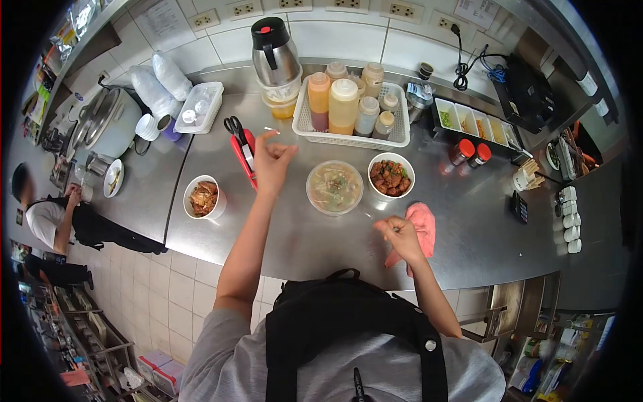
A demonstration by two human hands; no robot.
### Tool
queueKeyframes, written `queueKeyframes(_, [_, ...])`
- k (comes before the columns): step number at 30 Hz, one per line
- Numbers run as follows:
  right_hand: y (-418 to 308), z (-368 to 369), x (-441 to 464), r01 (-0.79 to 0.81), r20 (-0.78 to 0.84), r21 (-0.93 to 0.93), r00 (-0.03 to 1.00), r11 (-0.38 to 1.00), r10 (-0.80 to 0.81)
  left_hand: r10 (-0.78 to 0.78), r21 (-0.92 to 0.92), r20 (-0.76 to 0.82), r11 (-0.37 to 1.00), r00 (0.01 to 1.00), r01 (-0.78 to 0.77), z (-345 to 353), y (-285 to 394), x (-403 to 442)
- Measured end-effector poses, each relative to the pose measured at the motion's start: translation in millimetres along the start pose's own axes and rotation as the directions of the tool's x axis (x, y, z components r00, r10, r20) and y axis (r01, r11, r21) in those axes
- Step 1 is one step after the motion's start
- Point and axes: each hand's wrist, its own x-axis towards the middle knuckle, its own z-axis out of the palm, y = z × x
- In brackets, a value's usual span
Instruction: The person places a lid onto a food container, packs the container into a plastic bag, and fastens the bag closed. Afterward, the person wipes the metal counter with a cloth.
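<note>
My left hand [271,164] is raised above the steel counter, thumb and fingers apart. A small white bit [270,128] shows by its fingertips; whether they touch it is unclear. Beside that hand lie black-handled scissors [234,125] and a long red holder [240,161]. My right hand [399,236] has its fingers pinched together over the counter, next to a pink cloth [422,224]; anything between them is too small to make out. Between my hands stands a round clear tub of soup [335,187]. A white bowl of browned meat pieces [390,175] is right of it, and a white paper bowl [204,198] is at left.
Behind are a white basket [305,130] of sauce bottles and a steel thermos jug [274,53]. At right stand a topping rack [472,124], two red-lidded jars [462,152] and a calculator [519,206]. Far left, another person [50,224] stands by a large cooker [110,124].
</note>
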Motion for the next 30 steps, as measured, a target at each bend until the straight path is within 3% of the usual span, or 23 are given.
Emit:
queueKeyframes(2, [33.3, 2.9, 17.7, -0.057, -0.027, -0.048, 0.998, 0.997, 0.056, 0.005, 0.095, -0.012, 0.995, 1.000, -0.003, 12.4, -12.7, 9.9])
queueKeyframes(4, [57.0, 7.6, 32.2, -0.116, -0.058, -0.092, 0.992, 0.989, 0.111, -0.120, 0.408, -0.002, 0.906, 0.993, 0.110, 22.0, -61.8, 16.5])
queueKeyframes(6, [68.1, 21.3, 46.6, -0.348, 0.002, -0.196, 0.935, 0.917, 0.355, -0.263, 0.355, 0.060, 0.907, 0.963, 0.226, 20.6, -182.2, 16.6])
queueKeyframes(7, [62.8, 27.6, 54.7, -0.348, -0.005, -0.191, 0.936, 0.918, 0.353, -0.259, 0.356, 0.067, 0.908, 0.963, 0.220, 23.3, -182.2, 15.2])
queueKeyframes(9, [49.2, 40.5, 65.3, -0.358, -0.005, -0.329, 0.926, 0.874, 0.378, -0.561, 0.102, 0.193, 0.828, 0.805, 0.552, 26.5, -179.8, 7.6])
queueKeyframes(12, [51.4, 45.7, 81.4, -0.354, 0.041, -0.382, 0.917, 0.854, 0.398, -0.592, 0.076, 0.289, 0.798, 0.752, 0.598, 22.1, -190.6, 11.5])
queueKeyframes(16, [46.9, 40.7, 85.1, -0.351, 0.084, -0.432, 0.902, 0.831, 0.424, -0.629, 0.156, 0.289, 0.775, 0.722, 0.612, 24.6, -141.2, 2.6])
queueKeyframes(18, [48.4, 41.1, 85.6, -0.348, 0.085, -0.433, 0.903, 0.832, 0.421, -0.432, 0.335, 0.388, 0.889, 0.814, 0.312, 18.2, -149.4, 1.5])
queueKeyframes(19, [47.5, 41.3, 83.5, -0.349, 0.085, -0.433, 0.902, 0.831, 0.423, -0.433, 0.335, 0.388, 0.889, 0.814, 0.313, 18.7, -149.9, -3.4])
queueKeyframes(21, [44.0, 39.0, 84.1, -0.345, 0.103, -0.421, 0.901, 0.839, 0.422, -0.347, 0.735, 0.280, 0.677, 0.895, 0.033, 25.0, -149.6, -7.3])
queueKeyframes(22, [45.2, 39.1, 83.0, -0.349, 0.099, -0.420, 0.900, 0.838, 0.425, -0.349, 0.734, 0.285, 0.678, 0.893, 0.030, 25.8, -150.8, -8.4])
queueKeyframes(24, [47.0, 39.0, 83.2, -0.356, 0.096, -0.407, 0.899, 0.841, 0.427, -0.108, 0.905, 0.303, 0.345, 0.947, -0.250, 27.1, -152.8, -7.0])
queueKeyframes(25, [46.9, 39.2, 82.9, -0.356, 0.091, -0.407, 0.900, 0.841, 0.426, -0.105, 0.903, 0.306, 0.348, 0.946, -0.253, 23.0, -161.3, 0.0])
queueKeyframes(27, [46.6, 39.6, 80.7, -0.369, 0.080, -0.405, 0.897, 0.837, 0.434, -0.202, 0.574, 0.279, 0.819, 0.939, 0.006, 14.9, -182.8, 16.1])
queueKeyframes(28, [46.2, 40.4, 79.5, -0.374, 0.072, -0.401, 0.897, 0.837, 0.435, -0.200, 0.572, 0.288, 0.820, 0.936, -0.001, 17.8, -176.7, 15.3])
queueKeyframes(29, [45.9, 41.9, 78.1, -0.363, 0.052, -0.423, 0.905, 0.830, 0.422, -0.431, 0.470, 0.297, 0.842, 0.852, 0.263, 18.5, -164.0, 10.8])
queueKeyframes(30, [45.4, 42.8, 77.9, -0.349, 0.036, -0.447, 0.913, 0.824, 0.407, -0.627, 0.364, 0.330, 0.774, 0.706, 0.517, 18.5, -150.9, 5.5])
